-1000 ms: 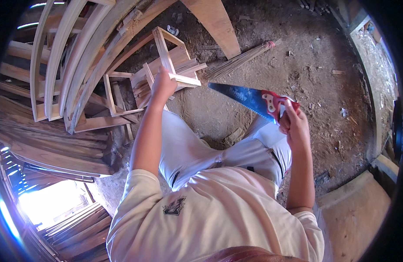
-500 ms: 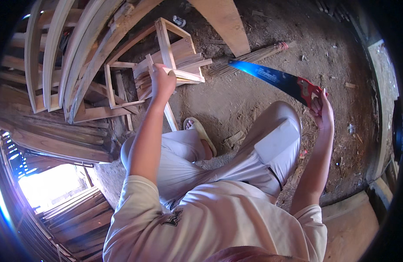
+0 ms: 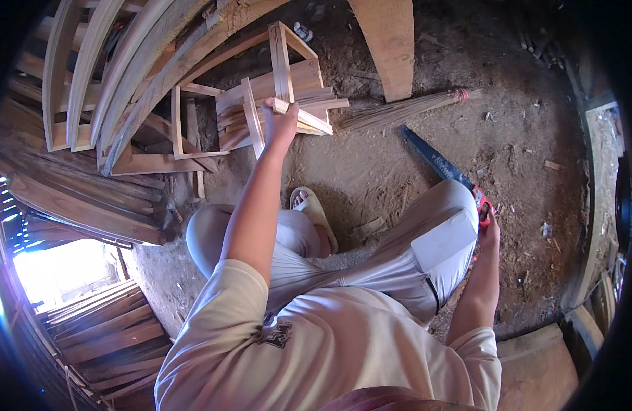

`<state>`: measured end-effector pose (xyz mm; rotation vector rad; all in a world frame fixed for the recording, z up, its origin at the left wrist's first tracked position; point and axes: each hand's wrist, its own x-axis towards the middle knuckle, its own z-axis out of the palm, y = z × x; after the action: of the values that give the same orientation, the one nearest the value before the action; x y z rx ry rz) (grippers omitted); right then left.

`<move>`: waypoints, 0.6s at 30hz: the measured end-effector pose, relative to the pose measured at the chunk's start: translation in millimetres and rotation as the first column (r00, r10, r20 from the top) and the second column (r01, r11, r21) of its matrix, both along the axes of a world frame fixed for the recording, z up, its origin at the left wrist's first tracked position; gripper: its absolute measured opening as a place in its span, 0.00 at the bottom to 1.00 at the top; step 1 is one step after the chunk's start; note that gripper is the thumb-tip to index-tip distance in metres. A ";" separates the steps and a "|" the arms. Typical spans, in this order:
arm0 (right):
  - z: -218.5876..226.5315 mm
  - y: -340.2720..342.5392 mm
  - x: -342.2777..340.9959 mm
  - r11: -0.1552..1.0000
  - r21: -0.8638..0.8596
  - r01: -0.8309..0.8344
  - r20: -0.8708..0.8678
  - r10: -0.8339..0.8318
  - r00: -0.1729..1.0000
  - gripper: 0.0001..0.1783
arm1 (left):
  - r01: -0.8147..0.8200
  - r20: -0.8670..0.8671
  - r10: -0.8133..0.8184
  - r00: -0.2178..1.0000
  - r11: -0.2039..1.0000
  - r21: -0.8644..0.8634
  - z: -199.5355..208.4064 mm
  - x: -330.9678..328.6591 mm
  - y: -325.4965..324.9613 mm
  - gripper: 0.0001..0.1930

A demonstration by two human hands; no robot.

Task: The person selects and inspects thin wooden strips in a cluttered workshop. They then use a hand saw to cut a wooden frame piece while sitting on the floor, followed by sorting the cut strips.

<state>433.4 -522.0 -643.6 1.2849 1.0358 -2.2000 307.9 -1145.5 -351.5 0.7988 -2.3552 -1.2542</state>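
Observation:
My left hand [image 3: 281,127] is closed around a pale wooden strip [image 3: 312,120] at a small timber frame [image 3: 280,61]. Several more thin strips [image 3: 237,122] lie inside that frame, against a wider board. Down beside my right knee, my right hand [image 3: 490,231] grips a handsaw [image 3: 436,159] by its red handle. Its dark blade points up and to the left, away from me, and its tip is apart from the wood. Part of the handle is hidden by my fingers.
Curved wooden pieces [image 3: 84,75] stand at the far left, above stacked boards [image 3: 90,205]. A wide plank [image 3: 388,55] comes down from the top. Below its end lies a bundle of thin sticks [image 3: 412,109] on the dirt floor. A wooden board [image 3: 538,363] lies at the lower right.
My right hand has drawn the handsaw down and back toward me, beside my knee. My left hand keeps its hold on the strip; the view has shifted slightly.

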 end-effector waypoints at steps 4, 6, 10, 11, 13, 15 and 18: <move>-33.7 46.8 1.7 0.903 0.222 -0.367 0.186 0.330 0.926 0.18 | 0.030 0.098 -0.032 0.995 0.999 0.020 1.9 -9.8 -3.9 0.22; -45.5 93.9 -10.6 0.364 0.747 -0.557 0.385 0.446 0.808 0.27 | 0.137 0.152 -0.143 0.978 0.989 0.051 -13.0 -34.1 -3.7 0.21; 75.6 -5.1 -109.7 -0.149 0.815 -0.559 0.509 0.644 0.571 0.34 | 0.099 0.349 -0.103 0.932 0.995 0.029 46.4 6.1 -13.0 0.24; 106.4 -35.4 -126.5 -0.182 0.886 -0.426 0.419 0.706 0.571 0.33 | 0.156 0.330 -0.144 0.933 0.988 -0.012 46.8 15.1 -23.9 0.23; 162.6 -115.5 -146.2 -0.205 0.974 -0.099 0.227 0.866 0.446 0.30 | 0.190 0.347 -0.176 0.921 0.982 -0.007 54.3 33.3 -37.8 0.22; 200.5 -207.8 -147.6 -0.093 0.990 -0.107 0.116 0.965 0.237 0.27 | 0.170 0.332 -0.165 0.929 0.985 0.014 61.7 50.7 -57.3 0.20; 220.5 -326.3 -120.9 0.136 0.897 -0.420 -0.127 0.991 0.050 0.32 | 0.112 0.311 -0.138 0.940 0.989 0.100 68.8 60.1 -70.9 0.16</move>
<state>312.5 -848.4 -423.1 -0.4525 2.2977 -1.2171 368.0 -1216.4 -282.7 0.9522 -2.6600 -1.3676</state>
